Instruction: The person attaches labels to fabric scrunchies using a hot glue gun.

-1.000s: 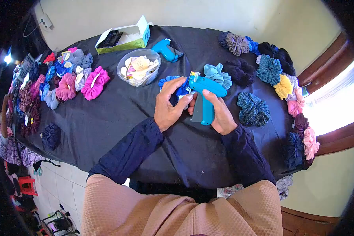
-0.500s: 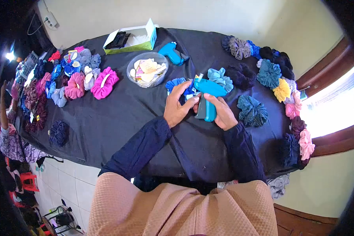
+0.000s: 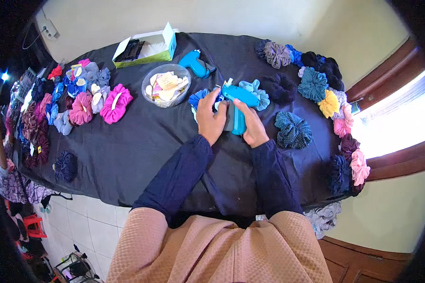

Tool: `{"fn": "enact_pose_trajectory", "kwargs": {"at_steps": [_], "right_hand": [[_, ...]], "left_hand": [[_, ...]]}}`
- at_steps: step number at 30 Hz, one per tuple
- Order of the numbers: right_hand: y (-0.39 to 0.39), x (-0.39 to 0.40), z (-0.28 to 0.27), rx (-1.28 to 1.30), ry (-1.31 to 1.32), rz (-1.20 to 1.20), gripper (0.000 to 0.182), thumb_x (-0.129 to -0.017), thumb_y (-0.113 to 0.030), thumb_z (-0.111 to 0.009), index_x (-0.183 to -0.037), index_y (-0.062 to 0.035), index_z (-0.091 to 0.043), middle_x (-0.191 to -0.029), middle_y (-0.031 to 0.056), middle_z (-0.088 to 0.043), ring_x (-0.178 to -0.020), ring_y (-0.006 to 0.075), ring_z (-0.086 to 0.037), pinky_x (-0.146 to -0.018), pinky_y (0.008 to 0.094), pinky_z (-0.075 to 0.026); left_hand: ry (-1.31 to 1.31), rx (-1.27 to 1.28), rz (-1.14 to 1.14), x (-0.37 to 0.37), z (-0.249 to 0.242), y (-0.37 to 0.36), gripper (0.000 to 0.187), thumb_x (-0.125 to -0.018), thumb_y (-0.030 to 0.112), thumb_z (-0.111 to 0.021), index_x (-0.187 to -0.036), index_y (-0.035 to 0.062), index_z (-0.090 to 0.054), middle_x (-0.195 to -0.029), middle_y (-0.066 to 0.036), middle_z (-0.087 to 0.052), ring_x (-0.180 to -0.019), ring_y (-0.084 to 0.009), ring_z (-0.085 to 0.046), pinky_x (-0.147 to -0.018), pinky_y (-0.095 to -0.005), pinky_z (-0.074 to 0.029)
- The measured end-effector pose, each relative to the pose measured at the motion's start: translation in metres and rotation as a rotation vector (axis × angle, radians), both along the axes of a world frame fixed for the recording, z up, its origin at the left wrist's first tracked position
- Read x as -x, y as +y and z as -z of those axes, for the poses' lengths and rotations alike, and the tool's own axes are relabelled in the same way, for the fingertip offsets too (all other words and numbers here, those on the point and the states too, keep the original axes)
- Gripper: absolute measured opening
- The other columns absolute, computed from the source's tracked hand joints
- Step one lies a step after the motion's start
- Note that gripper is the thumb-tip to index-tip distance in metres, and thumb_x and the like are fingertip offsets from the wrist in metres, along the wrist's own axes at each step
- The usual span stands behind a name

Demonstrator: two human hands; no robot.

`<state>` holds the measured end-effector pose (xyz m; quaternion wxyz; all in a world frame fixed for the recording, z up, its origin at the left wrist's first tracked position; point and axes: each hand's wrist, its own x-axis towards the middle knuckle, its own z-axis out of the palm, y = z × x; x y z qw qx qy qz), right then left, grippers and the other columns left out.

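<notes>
A blue tagging gun (image 3: 241,96) is held over the middle of a black-covered surface (image 3: 141,165), its handle enclosed by the closed grip of the right hand (image 3: 253,125). A blue scrunchie (image 3: 197,96) lies at the fingers of the left hand (image 3: 211,118), whose grip is partly curled beside the gun's nose; whether cloth is pinched there cannot be told, as the fingertips are partly hidden.

Just beyond the gun, a light blue scrunchie (image 3: 256,94) is partly covered by its body. To the right, a black scrunchie (image 3: 279,88) and a dotted teal scrunchie (image 3: 293,130) are seen, with a curved row of others, including a yellow scrunchie (image 3: 329,104), along the edge. Beyond the left hand are placed a clear tub (image 3: 148,96) filled with tags, a second tagging gun (image 3: 196,63) and an open green-and-white box (image 3: 148,60). On the left, a bright pink scrunchie (image 3: 115,104) is set beside a crowded pile, and a navy scrunchie (image 3: 66,166) lies nearer.

Compared with the earlier frames, the left fingers are pointed more directly away from the body, and the right fingertips, glimpsed before near the trigger, are now hidden.
</notes>
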<state>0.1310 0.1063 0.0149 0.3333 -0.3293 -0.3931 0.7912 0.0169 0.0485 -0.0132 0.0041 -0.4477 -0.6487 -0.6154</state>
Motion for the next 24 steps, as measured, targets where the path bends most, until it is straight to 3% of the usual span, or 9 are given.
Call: {"fn": "enact_pose_trajectory", "kwargs": {"at_steps": [3,6,13,17,24], "right_hand": [[0.0,-0.004,-0.002,0.041,0.058,-0.056,0.037,-0.09,-0.03,-0.066,-0.115,-0.0029,-0.059,-0.101,0.0061,-0.066,-0.085,0.0155,-0.066,-0.072,0.0307,-0.054],[-0.008,0.0,-0.002,-0.117,0.073,-0.05,0.029,-0.092,-0.028,-0.064,-0.109,-0.0036,-0.062,-0.093,0.0045,-0.066,-0.082,0.015,-0.065,-0.068,0.0295,-0.053],[-0.021,0.007,-0.001,-0.365,0.053,0.072,0.028,-0.093,-0.021,-0.064,-0.112,-0.0017,-0.063,-0.104,0.0026,-0.066,-0.092,0.0101,-0.059,-0.081,0.0272,-0.047],[-0.022,0.011,0.003,-0.349,0.014,0.181,0.026,-0.092,-0.02,-0.066,-0.112,-0.0025,-0.065,-0.102,0.0011,-0.065,-0.091,0.0095,-0.058,-0.08,0.0262,-0.046],[-0.022,0.009,0.0,-0.363,-0.027,0.151,0.023,-0.092,-0.019,-0.065,-0.108,-0.0032,-0.066,-0.098,0.0,-0.066,-0.089,0.0078,-0.058,-0.078,0.0255,-0.046]], "left_hand": [[-0.103,-0.066,0.056,-0.001,-0.003,-0.006,0.036,-0.084,0.011,-0.062,-0.118,0.0012,-0.062,-0.116,-0.016,-0.065,-0.11,-0.0319,-0.059,-0.097,-0.0387,-0.043],[-0.106,-0.073,0.059,0.001,-0.006,-0.008,0.034,-0.084,0.008,-0.062,-0.117,0.001,-0.063,-0.117,-0.015,-0.065,-0.111,-0.0307,-0.058,-0.098,-0.0379,-0.043],[-0.076,-0.091,0.032,0.001,-0.008,-0.012,0.033,-0.082,0.002,-0.063,-0.115,0.0014,-0.064,-0.117,-0.015,-0.065,-0.107,-0.0295,-0.06,-0.094,-0.0363,-0.045],[-0.09,-0.084,0.042,0.0,-0.007,-0.011,0.032,-0.082,0.003,-0.063,-0.114,0.0025,-0.065,-0.115,-0.015,-0.066,-0.106,-0.0297,-0.06,-0.093,-0.0366,-0.046],[-0.114,-0.062,0.035,-0.001,-0.009,-0.012,0.028,-0.082,0.003,-0.064,-0.11,0.0033,-0.066,-0.111,-0.014,-0.066,-0.103,-0.0306,-0.06,-0.092,-0.0376,-0.045]]}}
